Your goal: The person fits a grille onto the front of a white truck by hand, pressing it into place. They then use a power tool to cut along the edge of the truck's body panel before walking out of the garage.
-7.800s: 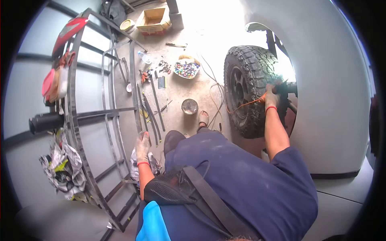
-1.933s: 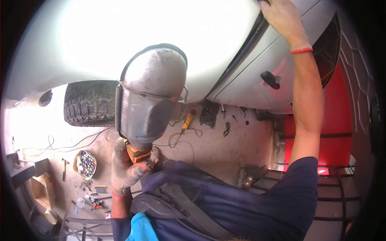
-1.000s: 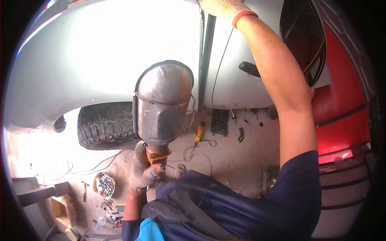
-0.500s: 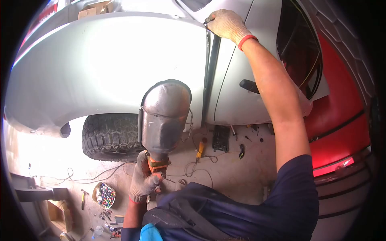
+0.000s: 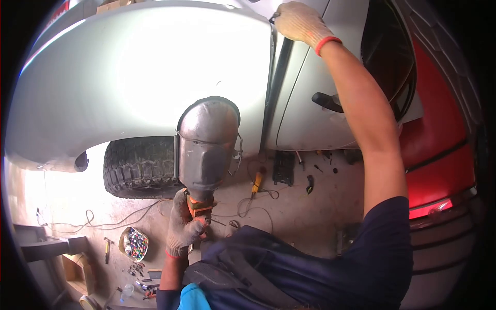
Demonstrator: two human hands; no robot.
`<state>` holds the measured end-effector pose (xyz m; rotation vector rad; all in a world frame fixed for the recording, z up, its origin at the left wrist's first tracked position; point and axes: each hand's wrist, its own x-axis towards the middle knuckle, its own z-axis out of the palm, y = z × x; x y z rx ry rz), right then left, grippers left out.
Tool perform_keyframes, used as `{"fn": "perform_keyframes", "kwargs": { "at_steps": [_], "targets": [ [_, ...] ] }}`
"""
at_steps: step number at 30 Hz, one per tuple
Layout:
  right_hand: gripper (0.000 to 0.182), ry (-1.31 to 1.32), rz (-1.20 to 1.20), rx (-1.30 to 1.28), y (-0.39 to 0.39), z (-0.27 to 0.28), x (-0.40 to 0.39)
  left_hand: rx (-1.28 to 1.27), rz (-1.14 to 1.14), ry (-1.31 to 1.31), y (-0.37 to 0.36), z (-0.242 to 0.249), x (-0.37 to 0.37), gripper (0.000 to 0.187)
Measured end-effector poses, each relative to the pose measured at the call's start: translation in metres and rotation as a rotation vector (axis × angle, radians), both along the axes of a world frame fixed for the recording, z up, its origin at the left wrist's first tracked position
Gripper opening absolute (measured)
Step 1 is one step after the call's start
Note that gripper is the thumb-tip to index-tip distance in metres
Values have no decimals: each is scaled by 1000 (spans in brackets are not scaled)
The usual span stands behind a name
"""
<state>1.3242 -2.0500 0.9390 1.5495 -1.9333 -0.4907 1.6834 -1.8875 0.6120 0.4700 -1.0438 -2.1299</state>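
Observation:
My left hand (image 5: 183,222), in a knit work glove, is wrapped round the orange handle (image 5: 199,206) of a work lamp with a metal hood (image 5: 209,139). The hood points up at a silver car fender (image 5: 93,77), which shows a broad bright glare. At the fender's upper right corner, by the dark gap (image 5: 279,72) beside the car door (image 5: 305,93), is my right hand (image 5: 298,21), also gloved. Its fingers are closed at the panel edge around a small dark thing that I cannot make out.
A knobby tyre (image 5: 139,168) stands under the fender. On the floor lie a yellow-handled corded tool (image 5: 256,183), a black tool case (image 5: 283,168), a hammer (image 5: 107,250), a tub of coloured pieces (image 5: 134,244) and loose cables. A red car (image 5: 439,150) is at the right.
My view has shifted slightly. The lamp sits a little further left and higher in view; my right hand appears slightly further right and up, still at the fender corner.

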Motion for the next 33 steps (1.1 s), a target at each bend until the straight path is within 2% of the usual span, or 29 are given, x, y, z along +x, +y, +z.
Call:
{"fn": "perform_keyframes", "kwargs": {
  "at_steps": [2, 4, 6, 8, 10, 12, 14, 15, 18, 29, 30, 31, 33],
  "targets": [
    [29, 24, 15, 81, 12, 2, 2, -10, 35, 50, 1, -7, -2, 98],
    [31, -368, 158, -271, 25, -1, -5, 14, 3, 33, 1, -7, 1, 97],
    [33, -401, 142, -225, 33, 5, -7, -12, 23, 28, 2, -2, -4, 95],
    [34, -574, 172, -273, 40, 6, -4, -30, 47, 25, 0, -1, -10, 94],
    [35, -561, 151, -249, 40, 6, 2, 7, -63, 58, -3, -6, -8, 98],
    [36, -550, 128, -232, 38, 4, 7, -15, -52, 43, -6, -8, -14, 97],
    [38, -426, 65, -243, 33, 2, 10, -11, -77, 27, -8, -7, -16, 96],
    [39, -409, 62, -181, 30, 3, 6, 6, -75, 51, -8, -9, -18, 95],
    [38, -366, 102, -219, 28, 0, 0, 10, -79, 50, -10, -9, -22, 95],
    [35, -382, 75, -185, 37, -8, 23, 35, -127, 43, -14, -12, -22, 99],
    [35, -284, 81, -164, 35, -9, 21, 41, -140, 50, -14, -13, -24, 99],
    [35, -383, -22, -162, 35, -6, 23, 46, -153, 57, -15, -14, -25, 99],
    [35, -463, 16, -250, 42, -13, 20, 36, -151, 57, -16, -15, -29, 99]
  ]
}}
